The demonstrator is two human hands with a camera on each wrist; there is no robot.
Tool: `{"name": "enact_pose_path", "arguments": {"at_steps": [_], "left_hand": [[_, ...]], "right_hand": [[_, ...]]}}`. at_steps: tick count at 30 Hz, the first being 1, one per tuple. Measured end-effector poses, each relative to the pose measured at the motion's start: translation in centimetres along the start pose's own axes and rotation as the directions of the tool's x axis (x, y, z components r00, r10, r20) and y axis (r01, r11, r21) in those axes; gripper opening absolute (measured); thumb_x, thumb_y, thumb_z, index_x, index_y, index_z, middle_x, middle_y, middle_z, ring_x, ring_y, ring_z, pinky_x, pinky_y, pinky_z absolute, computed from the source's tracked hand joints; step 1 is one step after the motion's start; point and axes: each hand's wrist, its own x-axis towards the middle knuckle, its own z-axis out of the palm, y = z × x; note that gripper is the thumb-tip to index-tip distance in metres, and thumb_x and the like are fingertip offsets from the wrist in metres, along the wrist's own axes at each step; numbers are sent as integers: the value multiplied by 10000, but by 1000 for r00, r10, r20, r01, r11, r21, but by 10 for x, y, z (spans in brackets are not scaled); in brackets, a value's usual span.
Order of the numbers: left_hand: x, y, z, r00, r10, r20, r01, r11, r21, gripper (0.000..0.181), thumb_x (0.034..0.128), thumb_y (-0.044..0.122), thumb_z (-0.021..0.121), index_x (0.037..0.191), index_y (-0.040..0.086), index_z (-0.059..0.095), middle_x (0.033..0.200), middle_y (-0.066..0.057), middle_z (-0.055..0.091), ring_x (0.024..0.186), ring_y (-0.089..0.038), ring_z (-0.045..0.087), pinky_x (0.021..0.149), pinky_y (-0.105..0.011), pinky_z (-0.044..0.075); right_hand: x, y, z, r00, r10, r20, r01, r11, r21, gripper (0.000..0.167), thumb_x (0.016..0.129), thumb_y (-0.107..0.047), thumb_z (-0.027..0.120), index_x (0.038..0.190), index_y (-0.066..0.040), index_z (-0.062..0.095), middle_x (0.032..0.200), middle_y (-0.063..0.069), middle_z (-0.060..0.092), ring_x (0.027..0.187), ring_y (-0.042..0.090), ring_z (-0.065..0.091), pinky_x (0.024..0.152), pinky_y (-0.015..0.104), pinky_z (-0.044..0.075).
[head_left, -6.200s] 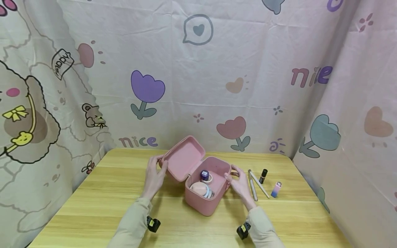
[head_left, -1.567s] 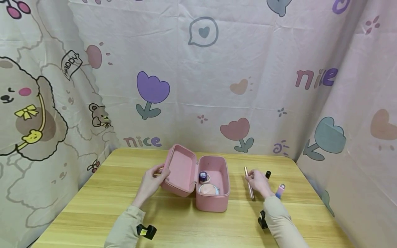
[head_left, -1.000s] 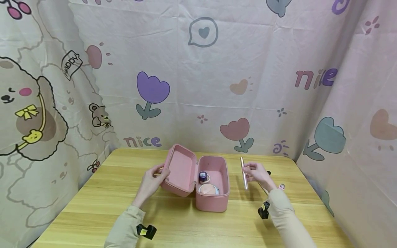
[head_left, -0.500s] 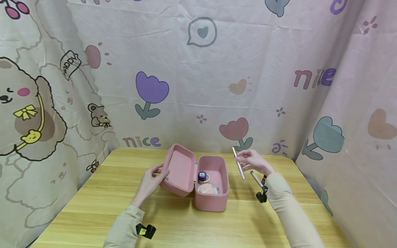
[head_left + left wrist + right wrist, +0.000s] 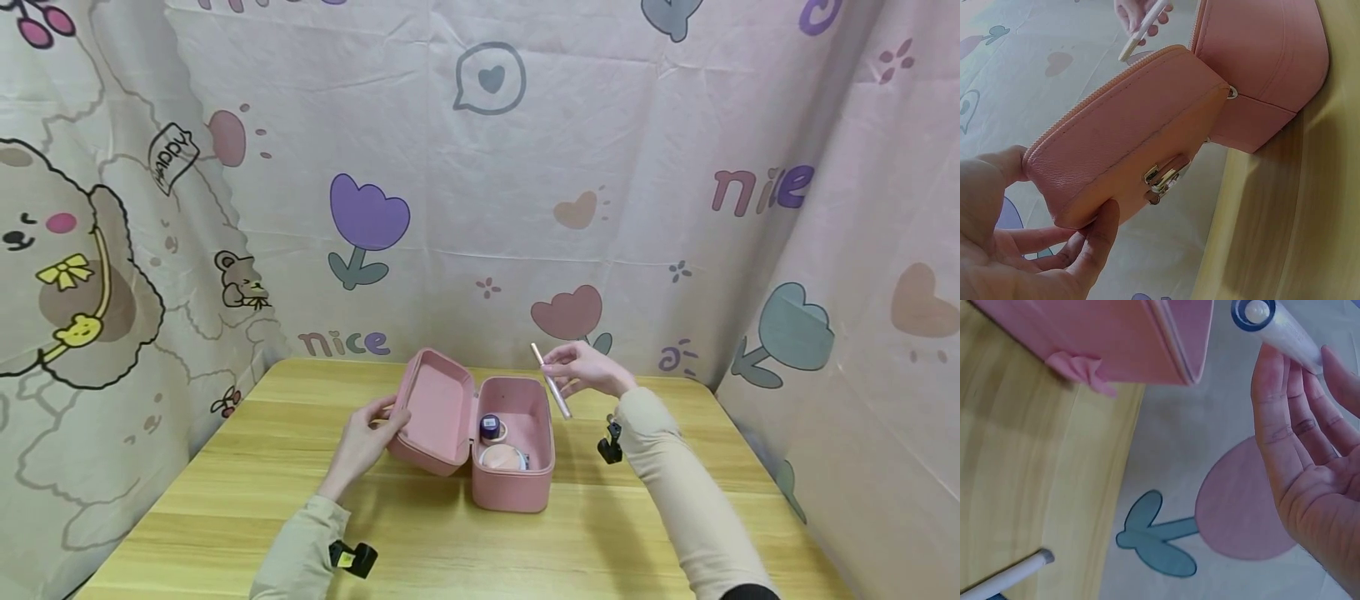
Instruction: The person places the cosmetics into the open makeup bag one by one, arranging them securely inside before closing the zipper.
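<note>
A pink case (image 5: pixel 512 493) stands on the table with its lid (image 5: pixel 438 408) swung out to the left. The left hand (image 5: pixel 363 442) grips the lid's outer edge; in the left wrist view its thumb and fingers (image 5: pixel 1094 244) lie on either side of the lid (image 5: pixel 1116 131). Just right of the case, above the table, the right hand (image 5: pixel 588 369) pinches a slim pale pink tube (image 5: pixel 555 390), tilted. Inside the case lie a dark blue-capped jar (image 5: pixel 490 426) and a round peach puff (image 5: pixel 502 457).
A brush (image 5: pixel 1013 574) lies on the wooden table (image 5: pixel 1041 456), seen in the right wrist view; in the head view the right forearm hides that area. A printed cloth (image 5: pixel 465 167) hangs behind the table.
The right hand has picked up the slim tube from the table and carried it left and up, beside the case. The left hand has stayed on the lid; the case was turned since the earliest frame.
</note>
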Motion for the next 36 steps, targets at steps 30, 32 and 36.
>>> {"name": "enact_pose_path", "arguments": {"at_steps": [30, 32, 36], "left_hand": [[0, 0, 1, 1000, -19, 8, 19, 999, -42, 561, 969, 246, 664, 1415, -57, 512, 1225, -266, 671, 878, -114, 692, 706, -193, 534], [0, 1, 1, 1000, -18, 8, 18, 999, -43, 562, 969, 248, 664, 1415, -58, 512, 1222, -266, 671, 878, -111, 687, 708, -191, 534], [-1, 2, 0, 1000, -20, 0, 20, 999, -47, 547, 972, 244, 658, 1413, -49, 521, 1210, -262, 677, 875, -110, 683, 712, -184, 531]], "right_hand": [[39, 6, 44, 999, 49, -20, -53, 964, -259, 193, 907, 34, 667, 1072, 131, 652, 829, 122, 659, 589, 176, 679, 643, 374, 638], [38, 7, 43, 998, 34, -53, -47, 960, -275, 200, 889, 54, 669, 1068, 142, 660, 864, 188, 678, 602, 209, 690, 647, 380, 638], [37, 9, 41, 995, 20, -97, -48, 954, -297, 233, 881, 62, 669, 1100, 140, 672, 958, 283, 685, 595, 207, 672, 623, 356, 634]]}}
